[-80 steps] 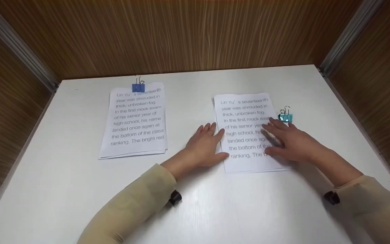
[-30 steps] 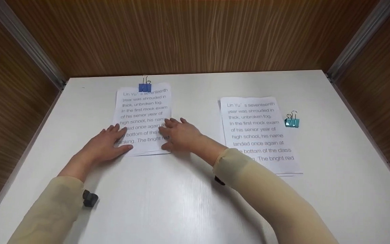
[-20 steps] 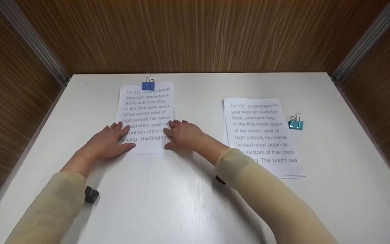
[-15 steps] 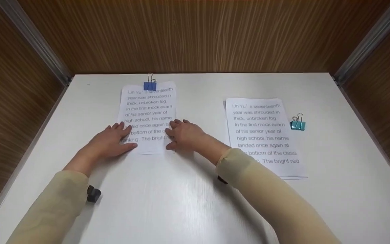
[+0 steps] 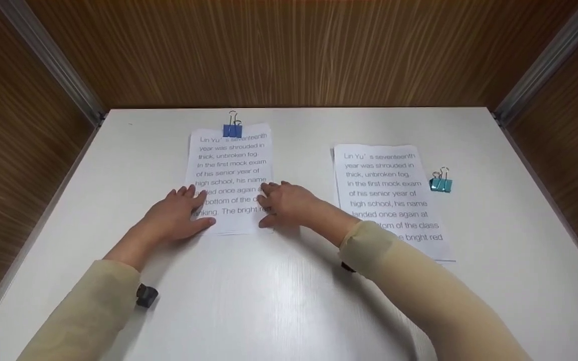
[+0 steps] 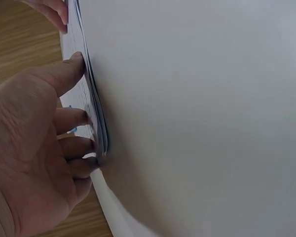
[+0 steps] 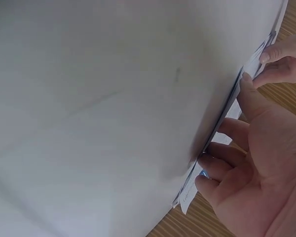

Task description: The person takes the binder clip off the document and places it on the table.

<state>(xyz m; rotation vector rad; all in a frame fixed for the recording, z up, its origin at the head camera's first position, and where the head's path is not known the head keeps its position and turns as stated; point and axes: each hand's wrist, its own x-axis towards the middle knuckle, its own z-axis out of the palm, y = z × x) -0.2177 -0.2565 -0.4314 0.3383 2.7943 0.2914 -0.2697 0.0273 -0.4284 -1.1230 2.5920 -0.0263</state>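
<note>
A stack of printed paper sheets [image 5: 231,173] lies on the left part of the table, with a blue binder clip [image 5: 233,131] on its top edge. My left hand [image 5: 178,215] touches the lower left side of this stack, thumb and fingertips along the edge. Opposite it, my right hand [image 5: 289,205] touches the lower right side the same way. In the left wrist view the fingers [image 6: 74,145] are slightly bent against the layered paper edge. The right wrist view likewise has the right thumb [image 7: 251,96] on the stack's edge.
To the right, a second stack of printed sheets [image 5: 384,195] carries a teal binder clip [image 5: 440,185] on its right side; my right forearm overlaps its lower left corner. Wood-grain panels [image 5: 289,55] enclose the white table [image 5: 249,306] at the back and sides.
Both hands have left the right stack and come to the sides of the left one. Over the last half second the left stack slid right and slightly nearer, between the hands.
</note>
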